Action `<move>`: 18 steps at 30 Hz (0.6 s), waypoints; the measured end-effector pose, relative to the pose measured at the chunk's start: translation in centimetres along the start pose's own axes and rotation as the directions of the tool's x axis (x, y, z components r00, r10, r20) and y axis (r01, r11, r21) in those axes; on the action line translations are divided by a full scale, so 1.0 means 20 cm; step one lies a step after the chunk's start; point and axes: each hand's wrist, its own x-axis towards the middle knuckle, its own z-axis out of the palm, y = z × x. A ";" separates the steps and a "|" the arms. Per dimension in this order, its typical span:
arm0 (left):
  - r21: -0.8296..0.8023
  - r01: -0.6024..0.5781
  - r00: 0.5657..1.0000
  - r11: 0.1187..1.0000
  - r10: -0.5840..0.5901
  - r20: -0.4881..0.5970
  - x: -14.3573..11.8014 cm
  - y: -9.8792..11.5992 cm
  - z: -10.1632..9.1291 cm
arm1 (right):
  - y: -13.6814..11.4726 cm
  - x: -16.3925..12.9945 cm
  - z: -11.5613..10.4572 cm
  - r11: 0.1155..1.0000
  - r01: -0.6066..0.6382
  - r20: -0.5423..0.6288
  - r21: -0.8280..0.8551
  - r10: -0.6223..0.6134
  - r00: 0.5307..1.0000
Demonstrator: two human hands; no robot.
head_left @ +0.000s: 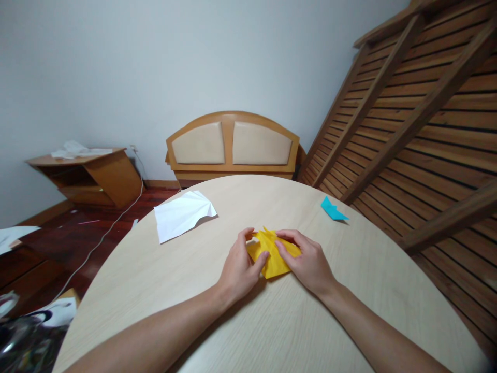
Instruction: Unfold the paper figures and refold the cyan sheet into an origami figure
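Two bare forearms come in from the bottom edge and meet over a round, pale wooden table (295, 331), each ending in one hand. Between them lies one piece of yellow paper (274, 255), folded and creased, flat on the tabletop just ahead of the wrists. On one side, the left hand (237, 269) rests with its palm down and its fingers curled, thumb and forefinger pinching the paper's near-left edge. On the other, the right hand (308, 263) lies partly over the paper's right side, its fingers bent and pressing down on the folds, so the paper shows only in the gap between the two hands and at its far points. Further out on the table are two more papers: one white sheet (180, 217), partly folded into pleats, well off to the left, and one small blue folded piece (332, 209) near the far right rim. No writing or label can be read on any of the three. At lower left, off the table, sits some printed paper (54, 311) too blurred to read. Beyond the table a white cable (101, 239) runs across the dark floor toward one low wooden stand (87, 176) with white scraps on top. One padded headboard (232, 147) leans against the wall, and one slatted wooden frame (419, 119) stands tilted at the right.
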 end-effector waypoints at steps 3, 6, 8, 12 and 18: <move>-0.027 -0.089 0.996 0.996 0.088 -0.027 0.01 0.01 -0.01 | 0.00 -0.01 0.00 0.996 0.078 -0.003 -0.033 -0.078 0.997; -0.038 -0.148 0.987 0.988 0.146 -0.061 0.03 0.02 -0.03 | 0.00 -0.01 0.00 0.984 0.166 0.020 -0.071 -0.165 0.986; -0.048 -0.143 0.987 0.989 0.139 -0.080 0.04 0.02 -0.03 | 0.00 -0.01 -0.01 0.971 0.224 0.039 -0.081 -0.222 0.974; -0.044 -0.019 0.995 0.999 0.015 -0.095 0.05 0.01 -0.04 | -0.01 0.00 -0.01 0.948 0.305 0.077 -0.087 -0.299 0.951; -0.137 0.011 0.997 0.990 -0.022 -0.080 0.07 0.04 -0.05 | 0.00 0.00 -0.02 0.964 0.265 0.093 -0.030 -0.261 0.961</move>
